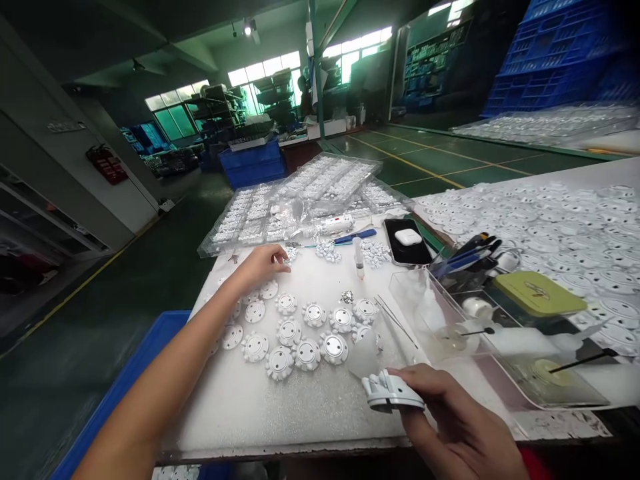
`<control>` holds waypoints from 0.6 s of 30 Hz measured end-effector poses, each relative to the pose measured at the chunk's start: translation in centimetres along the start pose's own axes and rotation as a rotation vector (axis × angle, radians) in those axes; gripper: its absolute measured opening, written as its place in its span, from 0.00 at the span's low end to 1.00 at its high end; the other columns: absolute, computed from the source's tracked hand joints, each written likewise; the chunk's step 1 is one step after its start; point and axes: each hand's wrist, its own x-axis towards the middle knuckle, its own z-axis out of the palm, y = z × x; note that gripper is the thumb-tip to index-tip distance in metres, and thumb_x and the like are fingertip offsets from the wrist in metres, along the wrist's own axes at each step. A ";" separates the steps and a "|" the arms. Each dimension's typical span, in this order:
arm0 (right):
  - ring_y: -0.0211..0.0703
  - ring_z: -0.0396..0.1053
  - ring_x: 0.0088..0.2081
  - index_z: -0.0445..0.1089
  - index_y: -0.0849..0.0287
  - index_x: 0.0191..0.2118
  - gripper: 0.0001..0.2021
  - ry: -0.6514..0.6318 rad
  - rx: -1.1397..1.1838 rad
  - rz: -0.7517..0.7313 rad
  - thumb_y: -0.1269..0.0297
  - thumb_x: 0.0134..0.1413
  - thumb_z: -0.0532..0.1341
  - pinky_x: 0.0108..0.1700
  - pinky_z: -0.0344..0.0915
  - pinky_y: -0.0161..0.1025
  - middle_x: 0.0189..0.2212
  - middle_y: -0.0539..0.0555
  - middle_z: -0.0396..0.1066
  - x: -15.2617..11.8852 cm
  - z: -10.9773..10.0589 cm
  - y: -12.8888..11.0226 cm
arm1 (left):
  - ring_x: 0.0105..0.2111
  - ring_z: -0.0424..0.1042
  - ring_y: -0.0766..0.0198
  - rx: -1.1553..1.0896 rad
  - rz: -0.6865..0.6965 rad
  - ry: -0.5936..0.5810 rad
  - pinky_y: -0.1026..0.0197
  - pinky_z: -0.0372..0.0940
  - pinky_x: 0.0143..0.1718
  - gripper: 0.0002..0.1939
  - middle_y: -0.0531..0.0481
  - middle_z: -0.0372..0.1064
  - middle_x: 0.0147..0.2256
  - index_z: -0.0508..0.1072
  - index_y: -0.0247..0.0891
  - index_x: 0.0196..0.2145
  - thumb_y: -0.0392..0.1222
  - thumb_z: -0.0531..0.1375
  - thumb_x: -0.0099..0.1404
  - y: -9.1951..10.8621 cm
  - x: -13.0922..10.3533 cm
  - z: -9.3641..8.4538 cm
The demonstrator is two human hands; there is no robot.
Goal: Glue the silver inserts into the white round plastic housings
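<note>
My right hand point(455, 427) pinches a white round plastic part point(393, 392) between thumb and fingers, near the table's front edge. The part is tilted, with small white lobes along its upper side. My left hand point(263, 267) reaches to the far left of the white work mat point(320, 413), its fingers curled and apart beside a small pile of white pieces point(291, 253). Several white discs with lobed rims point(334, 348) lie in rows between my hands. Plainer flat discs point(255, 311) sit by my left forearm. A small heap of shiny metal bits point(347, 297) lies behind the rows.
Clear trays of white parts point(320, 180) are stacked at the back. Tweezers point(397, 322), a syringe point(359, 259) and a phone with a white case point(407, 238) lie on the table. Right stands a clear organiser with bottles point(430, 307) and a yellow-green tin point(537, 292).
</note>
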 end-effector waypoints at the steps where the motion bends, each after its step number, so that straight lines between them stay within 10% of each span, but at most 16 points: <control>1: 0.34 0.76 0.35 0.72 0.50 0.40 0.06 -0.005 -0.003 -0.013 0.65 0.59 0.59 0.37 0.71 0.22 0.34 0.45 0.76 0.0 0.0 0.1 | 0.42 0.73 0.57 0.012 -0.006 -0.010 0.49 0.70 0.45 0.12 0.45 0.72 0.43 0.73 0.34 0.43 0.45 0.63 0.66 -0.4 0.8 0.6; 10: 0.32 0.76 0.35 0.71 0.49 0.44 0.07 0.009 -0.045 -0.078 0.66 0.61 0.59 0.38 0.70 0.22 0.35 0.44 0.75 -0.4 -0.3 0.9 | 0.42 0.74 0.57 -0.159 -0.079 0.013 0.50 0.71 0.43 0.12 0.45 0.73 0.44 0.73 0.34 0.45 0.44 0.61 0.69 0.8 1.7 1.8; 18: 0.29 0.74 0.37 0.69 0.50 0.45 0.08 0.062 -0.023 -0.164 0.68 0.63 0.57 0.41 0.68 0.21 0.36 0.44 0.74 0.9 1.1 0.3 | 0.34 0.76 0.63 -0.666 0.058 -0.150 0.63 0.70 0.34 0.15 0.48 0.79 0.36 0.81 0.43 0.41 0.53 0.68 0.59 9.0 -8.2 0.6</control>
